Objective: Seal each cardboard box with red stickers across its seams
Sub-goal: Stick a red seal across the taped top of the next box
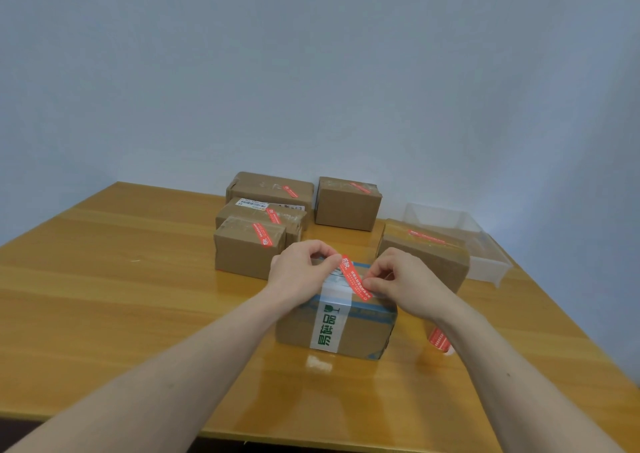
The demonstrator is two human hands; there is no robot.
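Observation:
A cardboard box (360,331) with white tape printed in green characters stands at the middle of the table. A long red sticker (354,277) lies slanted across its top. My left hand (300,272) pinches the sticker's far end. Its near end is pinched by my right hand (405,283). Whether the sticker is pressed flat on the box cannot be told.
Several cardboard boxes with red stickers stand behind: a cluster of three (249,248) at left, one (346,207) at the back, one (429,255) at right. A clear plastic tray (485,258) sits far right. More red stickers (438,340) lie under my right forearm. Wooden table (121,297).

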